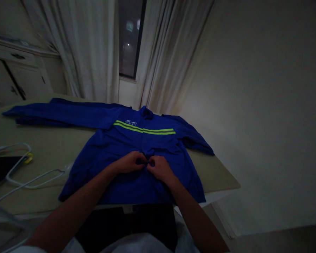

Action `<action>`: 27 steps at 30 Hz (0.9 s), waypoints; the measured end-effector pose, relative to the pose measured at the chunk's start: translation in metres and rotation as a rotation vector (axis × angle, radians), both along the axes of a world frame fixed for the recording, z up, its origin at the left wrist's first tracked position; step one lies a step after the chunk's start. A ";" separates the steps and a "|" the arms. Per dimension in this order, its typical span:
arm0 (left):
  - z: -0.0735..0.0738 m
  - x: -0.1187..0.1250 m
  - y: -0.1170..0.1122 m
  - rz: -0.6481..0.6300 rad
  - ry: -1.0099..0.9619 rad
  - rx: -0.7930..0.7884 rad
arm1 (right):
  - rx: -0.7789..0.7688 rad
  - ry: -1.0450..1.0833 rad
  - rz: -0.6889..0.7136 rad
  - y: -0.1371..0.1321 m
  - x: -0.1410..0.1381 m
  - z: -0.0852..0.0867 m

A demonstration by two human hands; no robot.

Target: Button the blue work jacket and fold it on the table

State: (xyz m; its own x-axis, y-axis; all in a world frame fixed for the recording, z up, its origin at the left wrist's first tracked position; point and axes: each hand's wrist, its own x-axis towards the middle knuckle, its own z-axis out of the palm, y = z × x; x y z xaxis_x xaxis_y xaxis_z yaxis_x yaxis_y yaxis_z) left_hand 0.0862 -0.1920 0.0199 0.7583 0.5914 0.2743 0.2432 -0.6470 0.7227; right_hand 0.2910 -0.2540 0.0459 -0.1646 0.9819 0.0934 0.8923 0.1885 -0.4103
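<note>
A blue work jacket (158, 142) lies front side up, its collar pointing away from me and a yellow-green striped band across the chest. Both sleeves spread outward, the left-hand one reaching far over the table. At the middle of the front opening, my left hand (131, 162) pinches the jacket's front edge. Close against it, my right hand (159, 167) also pinches the cloth, fingertips almost touching the left ones. Whatever small fastening may be between the fingers is hidden.
The jacket rests on a table with a pale greenish cover (221, 175). To the left lie a white cable (28, 186) and a dark flat device (2, 170). Curtains (94, 52) and a window (130, 38) are behind, a wall (265, 123) at right, a cabinet (26, 70) at far left.
</note>
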 end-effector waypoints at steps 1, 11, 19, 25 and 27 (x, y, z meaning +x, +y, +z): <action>0.001 0.000 -0.001 0.004 -0.004 0.008 | 0.015 -0.014 -0.009 -0.001 -0.001 -0.001; 0.009 0.010 -0.019 0.235 0.272 0.318 | 0.173 0.031 -0.073 -0.009 -0.010 -0.008; 0.004 0.009 -0.015 0.184 0.244 0.213 | 0.159 0.056 0.027 -0.015 -0.008 0.000; 0.001 0.008 -0.011 0.132 0.219 0.157 | 0.098 0.139 0.116 -0.010 0.006 0.001; 0.001 0.008 -0.011 0.127 0.226 0.163 | 0.110 0.137 0.101 -0.011 0.004 -0.002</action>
State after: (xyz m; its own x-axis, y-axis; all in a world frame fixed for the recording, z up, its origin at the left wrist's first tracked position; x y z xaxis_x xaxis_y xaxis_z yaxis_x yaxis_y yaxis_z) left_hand 0.0938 -0.2033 0.0210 0.7336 0.6476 0.2061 0.4727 -0.7041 0.5299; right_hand 0.2954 -0.2645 0.0444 -0.2405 0.9437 0.2273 0.8039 0.3249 -0.4982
